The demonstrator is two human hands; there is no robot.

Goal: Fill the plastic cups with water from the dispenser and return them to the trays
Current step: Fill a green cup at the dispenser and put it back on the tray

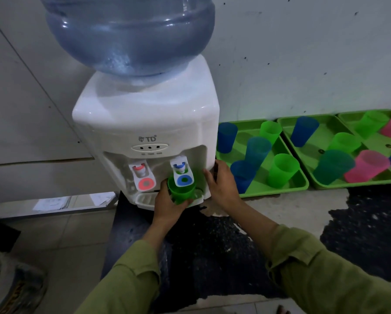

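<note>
Left grip (167,207) is curled round the green cup (182,191), which I hold right under the blue tap (182,175) so water can fall in. Right grip (221,184) holds nothing; it rests flat on the side of the dispenser (144,114), I think to keep it from sliding.

wall (303,53): dark specks | papers (51,201): low left | floor tiles (65,236): pale

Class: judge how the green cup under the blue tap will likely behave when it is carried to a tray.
The green cup looks like thin translucent plastic, so it probably flexes if the left hand squeezes. It tapers toward its base, so once full it may tip or slop easily. Empty, it is likely very light.
</note>
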